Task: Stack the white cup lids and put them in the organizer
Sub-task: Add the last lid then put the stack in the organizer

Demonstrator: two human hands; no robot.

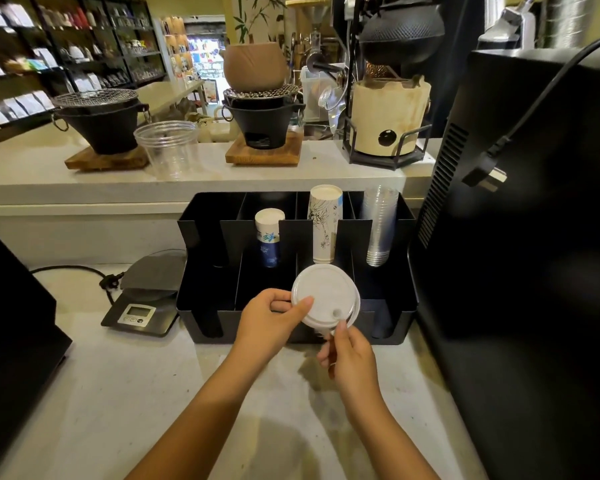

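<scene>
A stack of white cup lids [326, 296] is held tilted above the front of the black organizer [205, 320], over its middle-right front compartment. My left hand [271, 322] grips the stack's left rim, thumb on top. From below, my right hand [349, 355] pinches the stack's lower edge near the sip hole. The organizer's back slots hold a blue-and-white paper cup stack [269, 237], a taller white printed cup stack [324, 226] and clear plastic cups [378, 225].
A digital scale [146, 299] with a cord sits left of the organizer. Large black machines stand at the right [520, 220] and far left [11, 341]. On the raised ledge behind are a clear cup [168, 148], black stoves on wooden boards and a kettle stand.
</scene>
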